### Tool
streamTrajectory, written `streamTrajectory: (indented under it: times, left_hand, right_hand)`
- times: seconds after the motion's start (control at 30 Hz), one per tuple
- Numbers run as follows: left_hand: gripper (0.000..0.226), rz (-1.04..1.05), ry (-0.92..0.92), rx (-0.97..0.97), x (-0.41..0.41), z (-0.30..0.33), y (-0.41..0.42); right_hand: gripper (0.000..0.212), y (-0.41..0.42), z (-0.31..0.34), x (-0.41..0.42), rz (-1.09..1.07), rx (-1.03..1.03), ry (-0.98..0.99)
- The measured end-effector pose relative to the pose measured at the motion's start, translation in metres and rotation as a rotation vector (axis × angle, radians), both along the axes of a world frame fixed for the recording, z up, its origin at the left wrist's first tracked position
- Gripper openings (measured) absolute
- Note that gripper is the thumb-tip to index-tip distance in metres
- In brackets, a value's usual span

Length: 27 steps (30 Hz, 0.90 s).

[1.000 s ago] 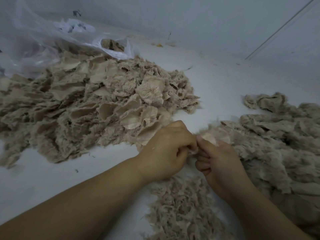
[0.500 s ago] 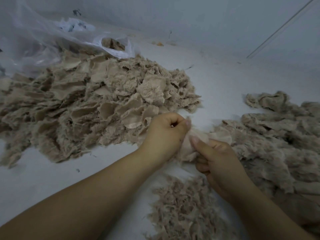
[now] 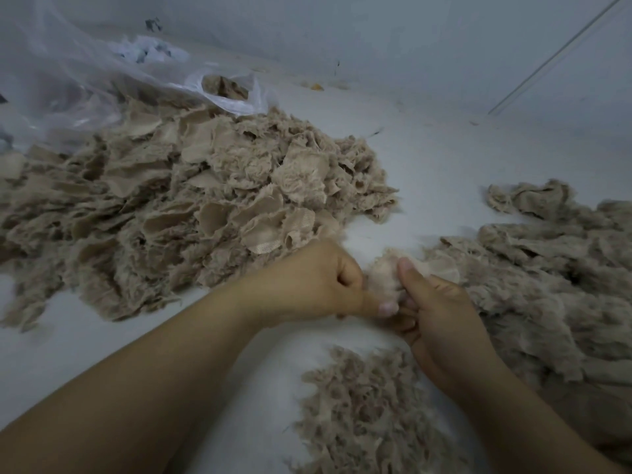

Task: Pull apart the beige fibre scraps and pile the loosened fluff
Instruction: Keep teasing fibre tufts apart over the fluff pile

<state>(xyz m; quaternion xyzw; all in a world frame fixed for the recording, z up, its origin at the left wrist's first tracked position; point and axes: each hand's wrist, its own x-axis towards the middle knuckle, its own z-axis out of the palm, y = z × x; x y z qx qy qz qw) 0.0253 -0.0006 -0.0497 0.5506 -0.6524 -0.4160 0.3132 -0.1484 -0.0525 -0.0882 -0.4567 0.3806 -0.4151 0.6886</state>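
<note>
Nearest the viewer, a low heap of loosened fluff (image 3: 369, 412) lies on the white counter (image 3: 68, 354), between two bare forearms that reach in from the near edge. Just beyond it, the two hands meet over the counter. The left hand (image 3: 314, 285) is curled into a fist, its thumb and fingers pinching one side of a pale beige scrap (image 3: 386, 275). The right hand (image 3: 441, 319) grips the other side of the same scrap, thumb laid over the top and fingers curled underneath. The scrap bunches between both grips, held just above the counter.

To the right, touching the right hand's far side, a broad spread of fluffy beige pieces (image 3: 547, 285) runs to the right edge. To the left and farther off, a large mound of beige fibre scraps (image 3: 191, 206) with frayed edges covers much of the counter. Behind that mound, a clear plastic bag (image 3: 85, 70) lies crumpled, with a few scraps showing at its mouth. At the far side stands a plain pale wall (image 3: 410, 35).
</note>
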Motion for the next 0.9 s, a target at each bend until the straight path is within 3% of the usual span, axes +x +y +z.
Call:
streamTrajectory:
  times: [0.1, 0.33, 0.53, 0.6, 0.67, 0.77, 0.9]
  left_hand:
    - [0.042, 0.259, 0.061, -0.091, -0.012, -0.011, -0.008]
    - [0.036, 0.200, 0.147, 0.068, 0.002, -0.013, -0.009]
    - [0.016, -0.249, -0.021, 0.269, 0.030, 0.000, 0.001]
    - [0.020, -0.323, -0.035, 0.287, 0.028, 0.003, 0.003]
    - [0.035, -0.223, -0.022, 0.237, 0.020, 0.004, 0.001]
    - [0.056, 0.141, 0.113, 0.101, 0.005, -0.004, -0.007]
    - [0.026, 0.266, 0.303, -0.020, -0.011, -0.013, -0.010]
  right_hand:
    - [0.031, 0.000, 0.001, -0.001, 0.034, -0.006, -0.030]
    - [0.035, 0.001, 0.003, 0.001, 0.025, 0.014, -0.051]
    - [0.025, -0.004, 0.000, -0.001, -0.009, 0.087, -0.128]
    - [0.028, -0.005, -0.002, -0.002, 0.010, 0.048, -0.088]
    - [0.032, -0.003, -0.002, -0.001, 0.041, -0.005, -0.041]
    - [0.032, 0.000, -0.001, -0.001, 0.080, -0.043, 0.009]
    - [0.033, 0.003, -0.001, -0.001, 0.104, -0.074, 0.080]
